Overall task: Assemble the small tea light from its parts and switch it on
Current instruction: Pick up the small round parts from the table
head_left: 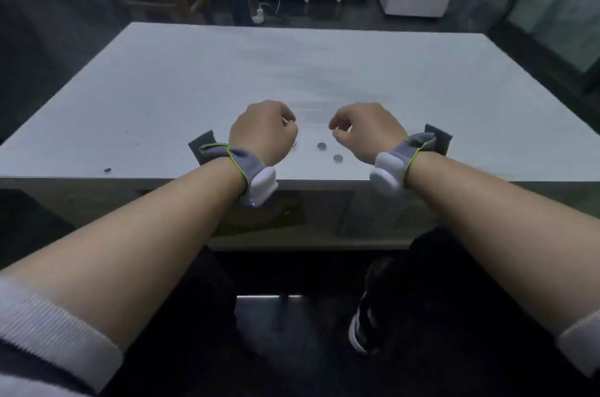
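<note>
- Both hands hovered over the near edge of the white tabletop (324, 71), close together but apart.
- The left hand (261, 132) was curled, fingers folded under the palm; a pale sliver showed at its fingertips, perhaps a tea-light part, but whether it held anything could not be told.
- The right hand (367, 130) was loosely curled, thumb and forefinger nearly meeting; nothing could be seen between them, so its hold was likewise uncertain.
- Two small dark discs lay loose on the tabletop between the hands: one disc (321, 146) nearer the left hand, the second disc (338, 158) nearer the table edge. They were probably button cells, judged by shape alone.
- A thin ring-like edge (294, 146) showed just under the left hand; its identity was unclear.
- No assembled tea light and no glow were visible.
- Judgement: the task was at an early stage, the discs not yet fitted, with assembly and switching-on still to come.
</note>
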{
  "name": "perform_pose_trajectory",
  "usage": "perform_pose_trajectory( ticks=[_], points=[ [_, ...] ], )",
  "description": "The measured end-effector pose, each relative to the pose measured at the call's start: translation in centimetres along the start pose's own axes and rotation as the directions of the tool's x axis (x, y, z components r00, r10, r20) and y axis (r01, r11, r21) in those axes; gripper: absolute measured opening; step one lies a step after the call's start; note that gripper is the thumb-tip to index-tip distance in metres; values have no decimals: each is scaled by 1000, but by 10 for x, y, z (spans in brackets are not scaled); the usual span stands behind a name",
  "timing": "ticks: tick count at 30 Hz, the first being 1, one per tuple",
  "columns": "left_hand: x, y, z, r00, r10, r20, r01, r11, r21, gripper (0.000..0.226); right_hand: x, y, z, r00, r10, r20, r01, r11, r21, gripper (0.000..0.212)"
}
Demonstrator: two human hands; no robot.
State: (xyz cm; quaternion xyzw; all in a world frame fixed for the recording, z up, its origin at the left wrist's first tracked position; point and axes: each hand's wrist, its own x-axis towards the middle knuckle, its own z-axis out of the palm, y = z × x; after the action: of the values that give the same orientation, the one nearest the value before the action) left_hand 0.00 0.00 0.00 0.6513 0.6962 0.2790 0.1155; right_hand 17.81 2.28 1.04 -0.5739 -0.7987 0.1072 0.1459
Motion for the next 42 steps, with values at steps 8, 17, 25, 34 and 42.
perform_pose_trajectory(
  ticks=[8,17,25,34,42],
  points=[
    [40,-45,68,998,-49,33,46,996,80,42,39,35,66,1000,5,29,-6,999,40,28],
    [56,-57,89,991,-81,103,70,992,105,26,57,38,92,999,-41,-5,40,987,-153,27],
    [53,-48,86,992,-88,95,105,976,-192,21,55,39,93,999,-36,13,37,985,-166,24],
    [49,-43,87,952,-164,258,280,805,-523,26,51,37,83,995,86,-41,-79,987,139,20],
    [50,-35,86,861,-272,430,507,528,-681,17,54,33,71,948,251,197,-315,631,709,5]
  ],
)
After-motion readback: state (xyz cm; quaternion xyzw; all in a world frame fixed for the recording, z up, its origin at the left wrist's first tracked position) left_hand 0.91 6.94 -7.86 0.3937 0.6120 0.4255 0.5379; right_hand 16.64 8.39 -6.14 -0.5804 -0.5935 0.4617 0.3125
